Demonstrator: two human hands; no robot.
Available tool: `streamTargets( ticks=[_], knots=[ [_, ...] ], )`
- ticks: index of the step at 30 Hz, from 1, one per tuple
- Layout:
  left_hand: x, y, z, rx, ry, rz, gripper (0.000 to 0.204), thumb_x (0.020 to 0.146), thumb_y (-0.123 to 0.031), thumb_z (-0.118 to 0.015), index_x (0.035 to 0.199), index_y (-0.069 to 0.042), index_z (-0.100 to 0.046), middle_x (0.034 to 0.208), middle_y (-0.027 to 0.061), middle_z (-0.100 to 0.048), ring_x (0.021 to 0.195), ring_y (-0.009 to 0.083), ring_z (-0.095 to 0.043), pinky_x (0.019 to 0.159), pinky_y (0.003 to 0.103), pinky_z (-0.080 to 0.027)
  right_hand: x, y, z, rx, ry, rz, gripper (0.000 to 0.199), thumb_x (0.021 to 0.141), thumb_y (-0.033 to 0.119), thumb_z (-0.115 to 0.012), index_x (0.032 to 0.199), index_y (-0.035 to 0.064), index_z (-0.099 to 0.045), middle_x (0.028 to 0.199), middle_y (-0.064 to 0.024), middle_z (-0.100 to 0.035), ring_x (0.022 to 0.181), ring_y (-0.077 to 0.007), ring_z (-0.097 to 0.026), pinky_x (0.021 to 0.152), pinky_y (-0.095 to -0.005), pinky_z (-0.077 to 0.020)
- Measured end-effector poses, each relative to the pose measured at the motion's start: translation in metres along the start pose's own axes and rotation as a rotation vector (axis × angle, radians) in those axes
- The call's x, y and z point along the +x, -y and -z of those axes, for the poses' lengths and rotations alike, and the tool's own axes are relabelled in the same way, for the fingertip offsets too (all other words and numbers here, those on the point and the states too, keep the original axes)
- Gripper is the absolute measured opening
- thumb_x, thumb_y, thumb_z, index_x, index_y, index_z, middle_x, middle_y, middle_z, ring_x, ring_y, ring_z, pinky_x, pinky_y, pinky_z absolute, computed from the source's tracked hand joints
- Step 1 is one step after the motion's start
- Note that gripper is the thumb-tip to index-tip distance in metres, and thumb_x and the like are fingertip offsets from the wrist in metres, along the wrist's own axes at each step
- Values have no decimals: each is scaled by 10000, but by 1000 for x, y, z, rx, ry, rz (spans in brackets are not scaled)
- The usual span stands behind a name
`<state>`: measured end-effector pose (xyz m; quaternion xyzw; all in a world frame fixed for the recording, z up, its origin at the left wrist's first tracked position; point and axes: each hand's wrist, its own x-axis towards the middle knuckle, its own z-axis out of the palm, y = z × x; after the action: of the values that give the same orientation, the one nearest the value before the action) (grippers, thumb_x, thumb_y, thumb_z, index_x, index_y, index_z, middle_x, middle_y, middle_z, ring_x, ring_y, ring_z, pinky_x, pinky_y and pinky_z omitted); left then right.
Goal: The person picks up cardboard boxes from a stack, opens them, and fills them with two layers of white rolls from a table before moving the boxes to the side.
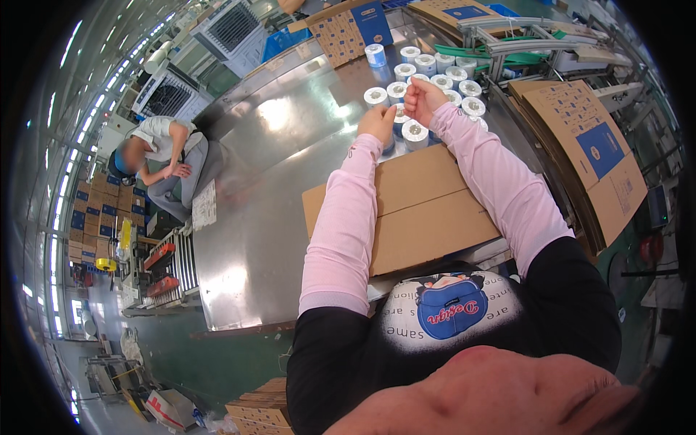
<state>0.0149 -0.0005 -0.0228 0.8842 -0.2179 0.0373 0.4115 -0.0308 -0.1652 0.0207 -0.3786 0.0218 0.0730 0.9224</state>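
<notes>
My left hand (378, 123) is closed, its thumb toward the group of round blue-and-white canisters (415, 132) with white tops. Beside it on the right, my right hand (424, 99) is curled into a fist above the same group. Whatever either hand may hold is hidden by the fingers. Several canisters stand upright close together beyond and around my hands, some partly covered by them. Under my forearms lies a brown cardboard carton (417, 196), plain side up, with a seam across it.
A shiny metal table (250, 188) stretches left. At its far left edge a person (170, 156) sits bent forward. Printed flat cartons (580, 145) lean at the right; another printed carton (344, 36) stands at the back. Metal guide rails (522, 43) are at the back right, a roller conveyor (174, 264) lower left.
</notes>
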Motion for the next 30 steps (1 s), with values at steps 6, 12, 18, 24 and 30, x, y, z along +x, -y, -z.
streamTargets(
  ticks=[6, 12, 18, 24, 30],
  knots=[
    [0, -15, 9, -511, -73, 58, 197, 854, -146, -663, 999, -15, -690, 888, 85, -707, 814, 138, -650, 734, 270, -502, 3, -1, 11, -178, -62, -29, 319, 976, 306, -447, 944, 46, -629, 592, 30, -498, 531, -111, -438, 596, -287, -408],
    [1, -15, 12, -499, -101, 0, 195, 829, -145, -672, 967, -13, -715, 869, 88, -709, 783, 142, -654, 709, 274, -507, 5, -2, 12, -215, -48, -79, 330, 978, 278, -445, 1023, 22, -647, 589, 35, -495, 533, -106, -449, 608, -273, -421],
    [0, -16, 13, -529, -82, 43, 190, 819, -136, -689, 957, -6, -711, 874, 79, -705, 790, 134, -646, 722, 262, -503, 4, -4, 12, -254, 26, -105, 333, 974, 271, -455, 1060, 13, -648, 612, 36, -506, 563, -103, -461, 622, -267, -422],
    [0, -16, 17, -575, -69, 109, 164, 823, -109, -696, 945, 1, -701, 875, 60, -696, 781, 113, -625, 716, 245, -491, 1, -6, 1, -275, -18, -116, 344, 984, 265, -433, 1093, 6, -631, 612, 36, -454, 560, -104, -372, 630, -261, -373],
    [-2, -23, 18, -619, -57, 177, 156, 823, -110, -701, 933, 0, -703, 868, 46, -689, 772, 102, -609, 698, 238, -477, 0, -5, 4, -304, 8, -105, 345, 985, 267, -429, 1084, 5, -631, 612, 33, -458, 562, -108, -391, 620, -257, -377]
  ],
)
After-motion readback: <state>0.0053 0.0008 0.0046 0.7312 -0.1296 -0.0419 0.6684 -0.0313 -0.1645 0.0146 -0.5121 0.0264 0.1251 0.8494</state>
